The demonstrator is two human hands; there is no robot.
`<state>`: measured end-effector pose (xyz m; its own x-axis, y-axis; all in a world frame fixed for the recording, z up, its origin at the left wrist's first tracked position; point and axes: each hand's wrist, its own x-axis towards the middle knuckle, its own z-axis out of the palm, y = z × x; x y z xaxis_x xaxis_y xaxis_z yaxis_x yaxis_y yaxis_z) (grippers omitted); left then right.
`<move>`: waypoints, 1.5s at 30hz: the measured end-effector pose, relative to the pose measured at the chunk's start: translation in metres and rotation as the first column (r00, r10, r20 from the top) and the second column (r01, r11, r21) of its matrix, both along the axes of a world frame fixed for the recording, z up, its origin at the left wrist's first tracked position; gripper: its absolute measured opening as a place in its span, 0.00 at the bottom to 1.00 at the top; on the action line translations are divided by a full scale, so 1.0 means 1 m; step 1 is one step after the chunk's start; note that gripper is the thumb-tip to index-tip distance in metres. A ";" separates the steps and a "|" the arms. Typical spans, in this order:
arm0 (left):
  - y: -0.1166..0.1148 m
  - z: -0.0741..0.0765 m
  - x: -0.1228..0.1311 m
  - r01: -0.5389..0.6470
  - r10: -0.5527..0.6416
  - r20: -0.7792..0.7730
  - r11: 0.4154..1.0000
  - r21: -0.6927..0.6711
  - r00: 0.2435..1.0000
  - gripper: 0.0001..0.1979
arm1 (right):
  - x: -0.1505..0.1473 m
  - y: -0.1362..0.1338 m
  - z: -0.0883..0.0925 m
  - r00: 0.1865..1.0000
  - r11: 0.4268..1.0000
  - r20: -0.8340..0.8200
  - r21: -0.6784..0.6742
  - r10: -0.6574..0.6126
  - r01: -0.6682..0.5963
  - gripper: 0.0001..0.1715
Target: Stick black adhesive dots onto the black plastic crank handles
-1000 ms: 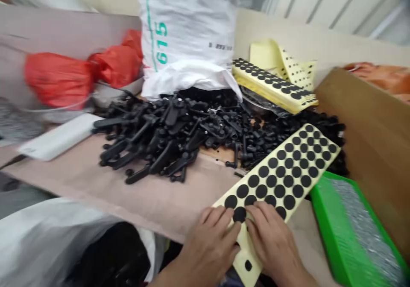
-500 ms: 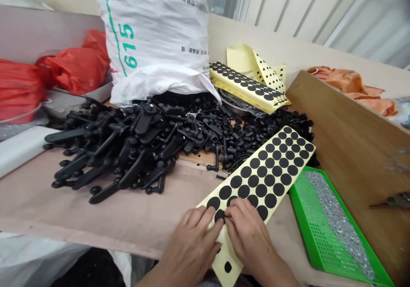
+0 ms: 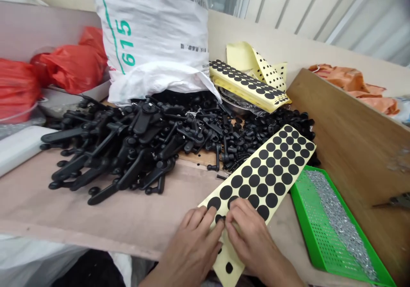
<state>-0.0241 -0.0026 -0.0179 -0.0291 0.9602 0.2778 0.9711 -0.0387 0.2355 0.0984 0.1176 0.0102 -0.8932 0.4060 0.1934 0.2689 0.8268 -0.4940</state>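
Observation:
A pale yellow sheet of round black stickers [image 3: 270, 174] lies slantwise on the table, its near end between my hands. My left hand [image 3: 194, 246] is closed at the sheet's left edge, thumb and forefinger at a black round sticker [image 3: 220, 218]. My right hand [image 3: 251, 235] pinches at that sticker's right side, its fingertips nearly touching my left thumb. Whether the sticker's edge has lifted is hidden by the fingers. Toward the near end, the backing is mostly bare, with a small black dot [image 3: 229, 267] on it.
Black plastic lever parts [image 3: 128, 146] are heaped left and centre, before a white woven sack [image 3: 156, 30]. More sticker sheets [image 3: 248, 82] lie behind. A green basket [image 3: 315, 240] of small shiny metal pieces stands right, beside a brown board [image 3: 355, 150]. Red bags [image 3: 75, 65] sit back left.
Both hands stay at the same sticker, with the right fingers slightly shifted. The whole view has moved a little; the heap and basket have not visibly changed.

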 end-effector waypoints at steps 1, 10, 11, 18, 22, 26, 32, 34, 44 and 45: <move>0.001 -0.001 0.001 -0.001 0.001 -0.001 1.000 0.006 1.000 0.13 | 0.001 -0.002 0.002 1.000 1.000 -0.012 -0.029 0.007 -0.008 0.10; -0.019 0.017 -0.041 -0.050 0.054 -0.002 0.943 0.328 0.999 0.16 | 0.005 0.003 0.009 0.994 0.932 0.017 -0.350 0.107 -0.095 0.10; -0.022 0.020 -0.053 -0.139 0.165 -0.040 0.920 0.366 0.986 0.17 | 0.006 0.006 0.007 0.994 0.914 0.024 -0.395 0.106 -0.088 0.09; -0.011 0.031 -0.115 -0.381 0.456 -0.251 0.876 0.295 0.854 0.19 | 0.011 0.019 -0.009 0.990 0.741 -0.113 -0.672 -0.089 -0.010 0.10; 0.006 0.029 -0.107 -0.330 0.363 -0.148 0.921 0.206 0.920 0.15 | 0.013 0.020 -0.008 0.942 0.599 -0.205 -0.801 -0.268 -0.003 0.16; 0.018 0.030 -0.090 -0.230 0.249 -0.067 0.950 0.210 0.966 0.16 | 0.014 0.020 -0.001 0.891 0.445 -0.191 -0.895 -0.412 0.014 0.15; 0.025 0.047 -0.081 -0.411 0.340 0.498 0.911 0.037 0.798 0.23 | 0.010 0.023 0.012 0.881 0.328 -0.240 -0.939 -0.408 -0.104 0.13; 0.027 0.055 -0.076 -0.331 0.312 0.749 0.934 -0.131 0.584 0.24 | 0.008 0.023 0.020 0.887 0.302 -0.247 -0.944 -0.391 -0.130 0.13; 0.039 0.052 -0.031 0.168 0.315 0.944 0.930 -0.328 0.102 0.23 | 0.006 0.024 0.035 0.915 0.333 -0.219 -0.937 -0.338 -0.101 0.12; 0.040 0.054 -0.029 0.174 0.322 0.941 0.926 -0.336 0.103 0.24 | 0.007 0.024 0.034 0.918 0.339 -0.214 -0.936 -0.334 -0.095 0.11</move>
